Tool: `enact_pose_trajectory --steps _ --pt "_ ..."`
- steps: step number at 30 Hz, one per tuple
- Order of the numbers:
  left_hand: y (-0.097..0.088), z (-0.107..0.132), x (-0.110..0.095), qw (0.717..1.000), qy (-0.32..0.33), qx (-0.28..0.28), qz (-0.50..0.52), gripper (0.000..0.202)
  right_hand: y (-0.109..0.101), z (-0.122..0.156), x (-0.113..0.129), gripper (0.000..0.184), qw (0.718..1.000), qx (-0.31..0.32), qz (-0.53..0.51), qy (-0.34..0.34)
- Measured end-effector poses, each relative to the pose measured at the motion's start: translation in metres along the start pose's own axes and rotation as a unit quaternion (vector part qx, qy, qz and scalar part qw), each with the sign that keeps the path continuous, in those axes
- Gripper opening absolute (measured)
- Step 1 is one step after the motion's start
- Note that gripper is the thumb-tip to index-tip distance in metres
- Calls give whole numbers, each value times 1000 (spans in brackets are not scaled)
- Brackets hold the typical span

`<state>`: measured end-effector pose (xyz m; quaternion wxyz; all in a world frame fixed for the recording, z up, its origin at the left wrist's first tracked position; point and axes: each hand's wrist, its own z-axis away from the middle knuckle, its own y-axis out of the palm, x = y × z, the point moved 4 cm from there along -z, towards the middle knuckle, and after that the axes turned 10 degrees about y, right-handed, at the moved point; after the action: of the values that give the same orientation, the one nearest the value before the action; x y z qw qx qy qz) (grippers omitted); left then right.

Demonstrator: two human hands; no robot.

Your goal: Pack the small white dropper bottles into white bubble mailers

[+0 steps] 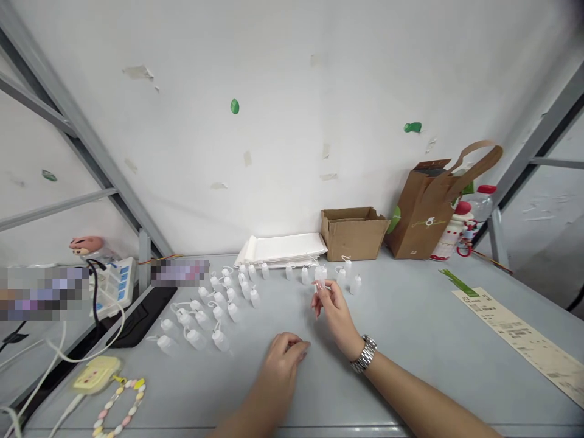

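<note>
My right hand, with a metal watch on its wrist, is raised over the grey table and pinches a small clear plastic bottle at its fingertips. My left hand rests on the table nearer to me, fingers curled under; whether it holds anything is hidden. Several small white bottles with looped caps stand in rows to the left of my hands. A few more bottles stand just beyond my right hand.
A stack of white bags, an open cardboard box and a brown paper bag line the wall. A printed paper strip lies right. A power strip, cables and a bead strap lie left.
</note>
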<state>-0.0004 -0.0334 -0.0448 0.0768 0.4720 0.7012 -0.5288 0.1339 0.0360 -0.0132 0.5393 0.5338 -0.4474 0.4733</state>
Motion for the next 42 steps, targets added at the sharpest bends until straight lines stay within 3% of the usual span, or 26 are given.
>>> enact_pose_trajectory --steps 5,8,12,16,21,31,36,42 --pt "-10 -38 18 992 -78 -3 104 24 1 1 3 36 1000 -1 -2 -1" --pt "-14 -67 38 966 -154 -34 204 15 -1 1 4 36 1000 -4 -3 0" --pt "-14 -87 54 956 -159 -39 241 16 -3 0 5 36 1000 -8 -6 1" --pt "-11 -80 61 961 -131 -38 240 20 -7 -1 10 35 1000 -22 -22 -1" --pt "-9 -69 60 992 -37 -21 117 36 -17 -2 20 30 997 -59 -43 -22" --pt "-13 -63 61 997 11 -56 45 37 -25 -8 20 28 994 -99 -42 -10" --pt "-18 -64 59 997 5 -71 32 30 -25 -7 21 28 995 -93 -34 -9" --pt "-22 -71 47 980 -76 -92 156 17 -19 -5 20 31 997 -74 -36 -4"
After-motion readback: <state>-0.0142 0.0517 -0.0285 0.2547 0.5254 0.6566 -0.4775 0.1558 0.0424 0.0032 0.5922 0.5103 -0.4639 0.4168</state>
